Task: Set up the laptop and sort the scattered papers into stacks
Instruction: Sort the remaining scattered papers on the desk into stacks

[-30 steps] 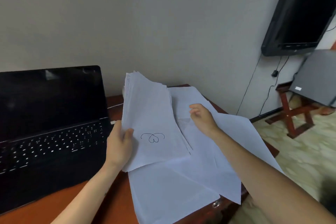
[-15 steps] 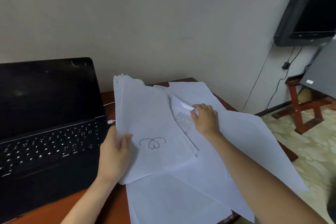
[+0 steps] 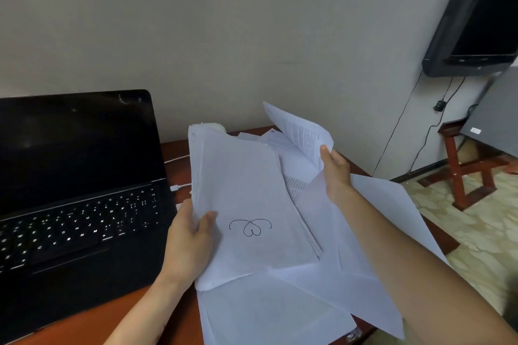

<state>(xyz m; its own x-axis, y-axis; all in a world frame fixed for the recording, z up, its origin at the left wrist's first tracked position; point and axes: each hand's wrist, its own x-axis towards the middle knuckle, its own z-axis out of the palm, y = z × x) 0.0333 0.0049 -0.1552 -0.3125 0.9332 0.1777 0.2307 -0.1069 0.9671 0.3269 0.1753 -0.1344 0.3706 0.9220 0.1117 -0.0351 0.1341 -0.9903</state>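
An open black laptop [image 3: 75, 190] with a dark screen stands at the left of the reddish wooden table [image 3: 92, 319]. My left hand [image 3: 190, 235] grips a thick stack of white papers [image 3: 246, 204] by its left edge; the top sheet bears a small pen doodle. My right hand [image 3: 335, 169] pinches a printed sheet [image 3: 300, 131] and holds it lifted and curled above the table. More loose white sheets [image 3: 280, 314] lie spread under and to the right of the stack, some hanging over the table's right edge.
A white cable with a plug [image 3: 179, 186] lies beside the laptop. A dark TV [image 3: 476, 19] hangs on the wall at the upper right, cords dangling below it. A red wooden stand [image 3: 465, 168] holds a grey panel on the patterned floor.
My right hand has picked up a printed sheet from the pile and raised it, so the sheet now curls upward. My left hand keeps hold of the stack.
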